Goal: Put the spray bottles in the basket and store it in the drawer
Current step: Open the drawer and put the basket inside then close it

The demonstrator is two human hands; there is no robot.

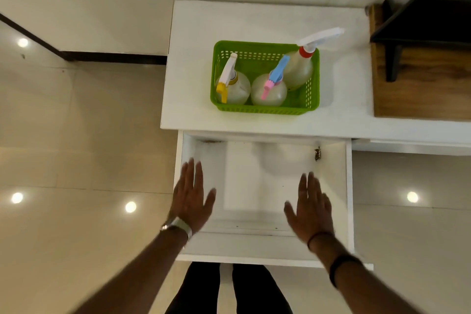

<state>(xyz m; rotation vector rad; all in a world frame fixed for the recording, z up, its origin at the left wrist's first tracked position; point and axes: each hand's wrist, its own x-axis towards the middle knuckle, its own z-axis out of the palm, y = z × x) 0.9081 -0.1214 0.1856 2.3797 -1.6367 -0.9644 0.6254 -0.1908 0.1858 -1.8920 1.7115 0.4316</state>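
Head view
Basket [265, 107]: sat on the white top [193, 64], behind the open drawer [349, 186], not yet stored.
Bottles: all three stood inside the basket; yellow-trigger one [235, 86] at left, pink-and-blue one [269, 89] in the middle, tall red-collared one [300, 66] at right rear, nozzle poking past the rim.
Drawer: pulled out, floor bare apart from a small dark scrap near the right wall.
Left hand [192, 194]: spread flat, holding nothing, over the drawer's left edge; blurred.
Right hand [309, 204]: likewise spread and empty, over the drawer's right half.
Step in hand: probably reaching up for the basket.
How to do it well: best gripped at both short ends, lifted level so the tall bottle stayed upright, lowered square into the drawer.
Risk: tall nozzle likely to catch under the top on closing.
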